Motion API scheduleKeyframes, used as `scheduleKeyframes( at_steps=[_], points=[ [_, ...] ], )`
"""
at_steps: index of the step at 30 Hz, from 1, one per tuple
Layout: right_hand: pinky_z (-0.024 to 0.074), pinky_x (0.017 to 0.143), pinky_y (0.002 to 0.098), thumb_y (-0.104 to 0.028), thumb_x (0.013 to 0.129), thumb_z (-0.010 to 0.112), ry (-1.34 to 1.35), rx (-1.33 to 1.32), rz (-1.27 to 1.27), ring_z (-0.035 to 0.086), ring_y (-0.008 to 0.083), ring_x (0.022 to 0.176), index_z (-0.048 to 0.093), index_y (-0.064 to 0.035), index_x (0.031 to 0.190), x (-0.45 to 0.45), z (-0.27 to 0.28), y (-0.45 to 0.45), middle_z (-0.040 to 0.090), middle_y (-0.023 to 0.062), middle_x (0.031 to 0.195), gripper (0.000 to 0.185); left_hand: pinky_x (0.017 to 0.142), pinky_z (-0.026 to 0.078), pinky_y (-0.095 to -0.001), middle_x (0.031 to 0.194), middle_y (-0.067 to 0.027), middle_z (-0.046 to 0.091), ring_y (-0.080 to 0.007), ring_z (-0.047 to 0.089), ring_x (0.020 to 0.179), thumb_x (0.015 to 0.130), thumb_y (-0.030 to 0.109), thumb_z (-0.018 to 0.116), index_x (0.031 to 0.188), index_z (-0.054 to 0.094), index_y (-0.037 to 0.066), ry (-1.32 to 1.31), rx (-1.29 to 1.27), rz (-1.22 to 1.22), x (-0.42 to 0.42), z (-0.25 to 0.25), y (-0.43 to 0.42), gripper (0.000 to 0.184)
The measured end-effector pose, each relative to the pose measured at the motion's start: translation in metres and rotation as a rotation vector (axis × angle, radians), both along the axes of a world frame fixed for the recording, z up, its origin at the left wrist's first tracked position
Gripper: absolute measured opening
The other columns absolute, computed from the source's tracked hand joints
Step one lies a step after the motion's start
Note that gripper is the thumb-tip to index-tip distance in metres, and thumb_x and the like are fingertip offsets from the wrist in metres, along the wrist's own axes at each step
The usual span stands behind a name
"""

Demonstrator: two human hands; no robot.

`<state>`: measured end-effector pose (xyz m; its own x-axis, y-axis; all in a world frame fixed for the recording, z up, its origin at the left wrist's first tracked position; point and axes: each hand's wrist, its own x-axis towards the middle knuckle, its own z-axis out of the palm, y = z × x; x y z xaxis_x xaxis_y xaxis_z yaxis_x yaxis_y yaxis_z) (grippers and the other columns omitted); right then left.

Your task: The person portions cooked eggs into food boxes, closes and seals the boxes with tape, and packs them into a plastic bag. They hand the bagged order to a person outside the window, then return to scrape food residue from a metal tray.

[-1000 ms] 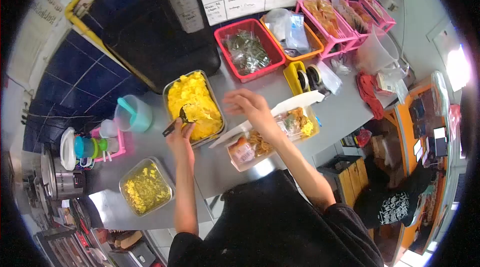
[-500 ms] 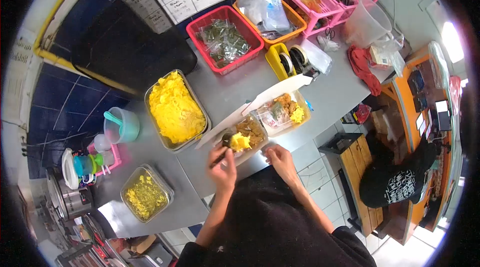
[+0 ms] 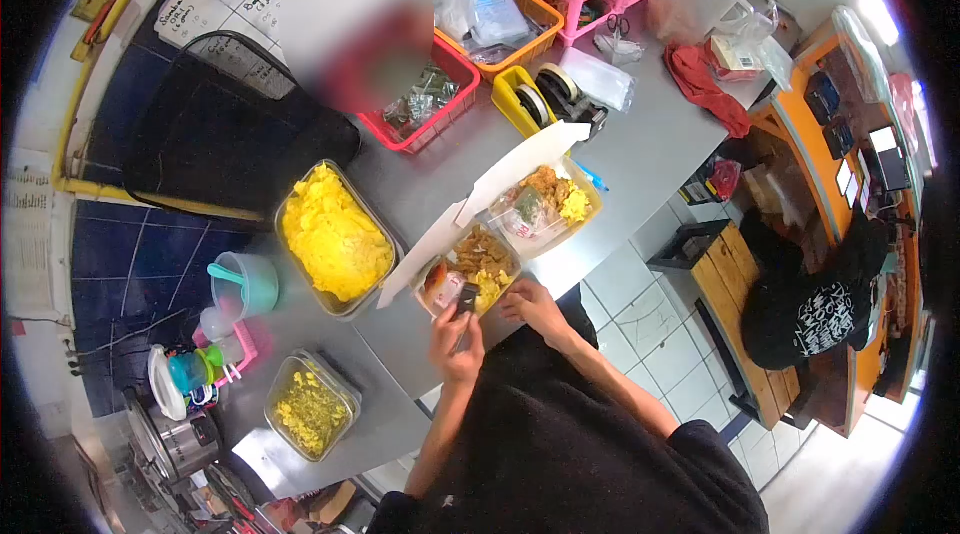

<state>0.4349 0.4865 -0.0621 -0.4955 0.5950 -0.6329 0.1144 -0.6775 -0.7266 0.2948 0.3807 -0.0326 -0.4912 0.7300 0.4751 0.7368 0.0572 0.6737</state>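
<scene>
My left hand (image 3: pixel 457 346) is closed around a dark spoon (image 3: pixel 467 298), held over the nearer paper food box (image 3: pixel 428 306). This open box holds brown fried pieces (image 3: pixel 482 252), a clear sauce packet (image 3: pixel 441 289) and yellow scrambled egg (image 3: pixel 492 286) at its near corner. My right hand (image 3: pixel 535 309) has its fingers bent at that box's near right edge, seemingly pinching it. Beside it stands a second open food box (image 3: pixel 592 219) with fried pieces, a packet and egg. A metal tray of yellow egg (image 3: pixel 335 234) sits to the left.
A clear tub of yellow-green crumbs (image 3: pixel 312 409) and a teal jug (image 3: pixel 248 284) stand left. A red basket (image 3: pixel 425 139), an orange basket (image 3: pixel 540 46) and a yellow tape holder (image 3: pixel 517 102) line the back. Another person (image 3: pixel 815 304) is at the right.
The egg that was on the spoon now lies in the nearer box. My right hand has come in to the box's edge. The camera view has shifted.
</scene>
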Motion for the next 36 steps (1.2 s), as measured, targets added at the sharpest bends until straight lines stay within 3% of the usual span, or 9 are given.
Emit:
scheduleKeyframes(
  at_steps=[4,12,15,19,25,27,29,31,36],
  points=[
    [0.0568,0.083,0.0338,-0.012,0.098,0.052,-0.013,0.018,0.037,0.069,0.0234,0.092,0.054,0.0031,0.120,0.004,-0.007,0.002,0.068,0.0148,0.108,0.027,0.080,0.057,-0.0387,0.107,-0.0197,0.068,-0.0325,0.069,0.094,0.083,0.004,0.076,0.093,0.069,0.002,-0.034,-0.081,-0.116,-0.003,-0.009,0.009,0.012],
    [0.0573,0.077,0.0321,-0.024,0.100,0.052,-0.058,-0.006,-0.051,0.069,0.0207,0.087,0.059,0.0008,0.122,0.057,0.020,-0.004,0.070,0.0132,0.105,0.034,0.084,0.054,-0.0326,0.114,-0.0204,0.065,-0.0257,0.066,0.101,0.091,0.004,0.069,0.103,0.065,-0.007,-0.134,0.367,0.311,-0.067,0.098,0.007,0.017],
    [0.0569,0.073,0.0317,-0.024,0.100,0.050,-0.123,0.013,-0.107,0.069,0.0180,0.081,0.061,-0.0012,0.115,0.093,0.001,-0.015,0.071,0.0123,0.103,0.028,0.080,0.054,-0.0300,0.107,-0.0153,0.070,-0.0195,0.065,0.100,0.094,0.012,0.070,0.102,0.069,-0.008,-0.222,0.189,0.485,-0.124,0.108,0.010,0.022],
    [0.0551,0.069,0.0308,-0.025,0.101,0.051,-0.313,0.019,-0.208,0.068,0.0185,0.080,0.062,-0.0034,0.113,0.138,-0.005,-0.025,0.070,0.0113,0.098,0.027,0.089,0.047,-0.0379,0.111,-0.0142,0.071,-0.0278,0.064,0.095,0.091,0.022,0.073,0.090,0.074,-0.002,-0.113,-0.002,0.325,-0.179,0.061,0.029,0.024],
    [0.0534,0.067,0.0316,-0.023,0.102,0.050,-0.476,0.033,-0.353,0.068,0.0190,0.077,0.062,-0.0031,0.113,0.223,-0.034,-0.072,0.070,0.0114,0.097,0.026,0.088,0.049,-0.0475,0.102,-0.0205,0.068,-0.0378,0.063,0.099,0.087,0.042,0.074,0.076,0.071,-0.002,0.477,-0.223,0.273,-0.211,-0.020,0.042,0.046],
    [0.0532,0.066,0.0319,-0.021,0.101,0.048,-0.565,0.015,-0.385,0.069,0.0193,0.076,0.062,-0.0031,0.111,0.255,-0.047,-0.102,0.071,0.0121,0.095,0.025,0.088,0.049,-0.0460,0.101,-0.0227,0.068,-0.0386,0.063,0.097,0.088,0.042,0.073,0.082,0.072,-0.002,0.353,-0.195,0.256,-0.206,-0.012,0.046,0.044],
    [0.0538,0.062,0.0327,-0.025,0.100,0.050,-0.668,-0.042,-0.407,0.069,0.0202,0.075,0.062,-0.0021,0.112,0.291,-0.067,-0.142,0.072,0.0135,0.095,0.029,0.086,0.048,-0.0380,0.104,-0.0190,0.068,-0.0298,0.064,0.096,0.095,0.038,0.067,0.107,0.070,0.001,0.344,-0.209,0.237,-0.193,0.003,0.033,0.039],
    [0.0537,0.057,0.0316,-0.021,0.097,0.051,-0.709,-0.150,-0.466,0.070,0.0207,0.070,0.064,-0.0007,0.110,0.329,-0.090,-0.188,0.072,0.0138,0.091,0.028,0.088,0.050,-0.0394,0.117,-0.0202,0.065,-0.0304,0.063,0.099,0.102,0.030,0.056,0.126,0.062,0.002,0.135,-0.079,0.370,-0.171,0.017,0.017,0.038],
    [0.0568,0.062,0.0368,-0.030,0.094,0.054,-0.739,-0.416,-0.441,0.071,0.0235,0.071,0.062,0.0016,0.116,0.407,-0.129,-0.300,0.072,0.0142,0.093,0.039,0.079,0.047,-0.0343,0.108,-0.0126,0.064,-0.0220,0.059,0.088,0.105,0.022,0.046,0.126,0.060,-0.001,-0.226,0.003,0.679,-0.104,0.020,-0.076,0.034]
  ],
)
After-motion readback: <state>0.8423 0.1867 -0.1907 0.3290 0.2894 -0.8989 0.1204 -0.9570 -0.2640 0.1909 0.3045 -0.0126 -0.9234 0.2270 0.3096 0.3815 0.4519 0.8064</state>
